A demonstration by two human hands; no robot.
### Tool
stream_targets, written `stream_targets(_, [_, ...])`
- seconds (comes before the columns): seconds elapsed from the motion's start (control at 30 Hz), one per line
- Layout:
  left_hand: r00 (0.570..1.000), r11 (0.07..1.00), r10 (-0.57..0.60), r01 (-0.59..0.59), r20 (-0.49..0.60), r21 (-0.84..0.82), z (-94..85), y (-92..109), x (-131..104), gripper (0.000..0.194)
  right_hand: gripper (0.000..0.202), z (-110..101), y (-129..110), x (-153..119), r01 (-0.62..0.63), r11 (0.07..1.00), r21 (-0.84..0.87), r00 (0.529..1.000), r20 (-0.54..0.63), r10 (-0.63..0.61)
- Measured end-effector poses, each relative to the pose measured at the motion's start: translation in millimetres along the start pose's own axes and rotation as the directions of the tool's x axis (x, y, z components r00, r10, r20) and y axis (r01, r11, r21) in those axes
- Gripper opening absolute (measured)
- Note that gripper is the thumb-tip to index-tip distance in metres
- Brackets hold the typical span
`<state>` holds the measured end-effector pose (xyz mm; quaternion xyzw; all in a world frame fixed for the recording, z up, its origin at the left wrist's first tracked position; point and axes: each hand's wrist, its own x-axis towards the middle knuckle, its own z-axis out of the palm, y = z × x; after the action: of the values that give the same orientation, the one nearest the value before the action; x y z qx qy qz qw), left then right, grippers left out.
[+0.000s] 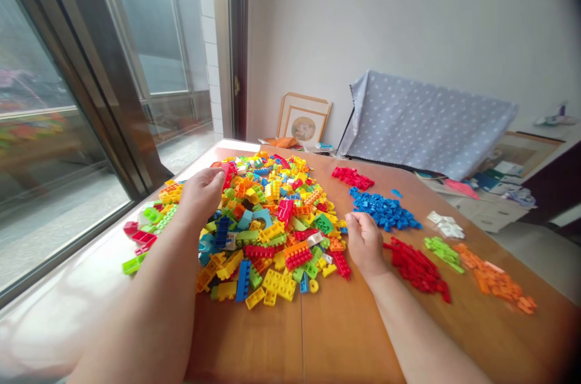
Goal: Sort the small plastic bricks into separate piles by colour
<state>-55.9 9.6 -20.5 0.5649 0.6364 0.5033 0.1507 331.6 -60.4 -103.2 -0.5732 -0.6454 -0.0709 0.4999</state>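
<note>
Two hands: left hand, right hand touching mixed brick pile.

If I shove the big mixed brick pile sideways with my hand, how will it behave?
The mixed pile is loose, hard-looking plastic bricks heaped on each other, so it would probably spread and tumble rather than slide as one. The wooden table looks smooth, so stray bricks may skid. The left hand rests on its edge, where outliers already lie scattered.

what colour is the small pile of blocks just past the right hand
Blue; the pile of blocks lies just beyond the right hand, clearest in the head view.
</note>
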Motion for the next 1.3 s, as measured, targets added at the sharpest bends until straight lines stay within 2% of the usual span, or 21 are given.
stream_targets(0.1, [0.991, 0.973, 0.057, -0.083, 0.124, 0.217, 5.9, -10.0, 6.2, 0.044, 0.028, 0.1, 3.1, 1.1, -0.021, 1.000, 0.004, 1.000, -0.014, 0.021])
stream_targets(0.2, [0.971, 0.942, 0.104, -0.165, 0.214, 0.292, 13.7, -18.9, 10.9, 0.045, 0.027, 0.1, 2.9, 1.8, -0.032, 0.999, 0.013, 0.999, -0.009, 0.032])
stream_targets(0.33, [0.956, 0.945, 0.118, -0.192, 0.268, 0.266, 23.4, -26.2, 12.2, 0.053, 0.022, -3.0, -4.7, 2.8, -0.003, 1.000, 0.026, 0.999, 0.037, 0.002])
stream_targets(0.47, [0.941, 0.951, 0.089, -0.178, 0.326, 0.253, 28.6, -27.9, 11.3, 0.053, 0.016, -7.6, -12.8, 2.5, 0.047, 0.995, 0.085, 0.993, 0.103, -0.056])
stream_targets(0.73, [0.963, 0.984, 0.047, -0.091, 0.266, 0.156, 31.8, -17.9, 5.8, 0.048, 0.015, -13.9, -22.8, 0.5, 0.069, 0.990, 0.126, 0.968, 0.230, -0.097])
stream_targets(0.87, [0.957, 0.984, 0.050, -0.096, 0.287, 0.148, 33.0, -11.3, 3.1, 0.046, 0.015, -22.4, -42.7, -1.8, 0.098, 0.981, 0.165, 0.923, 0.354, -0.152])
stream_targets(1.07, [0.952, 0.975, 0.085, -0.141, 0.294, 0.174, 34.6, -5.0, -0.7, 0.044, 0.010, -33.5, -69.3, -11.6, 0.175, 0.965, 0.194, 0.790, 0.557, -0.255])
stream_targets(1.17, [0.950, 0.976, 0.108, -0.158, 0.294, 0.152, 35.2, -2.2, -3.4, 0.047, 0.010, -35.2, -79.3, -16.0, 0.248, 0.950, 0.188, 0.754, 0.578, -0.311])
stream_targets(1.3, [0.944, 0.983, 0.113, -0.150, 0.309, 0.101, 35.0, 1.4, -6.9, 0.054, 0.028, -29.7, -92.0, -22.6, 0.323, 0.932, 0.166, 0.751, 0.554, -0.359])
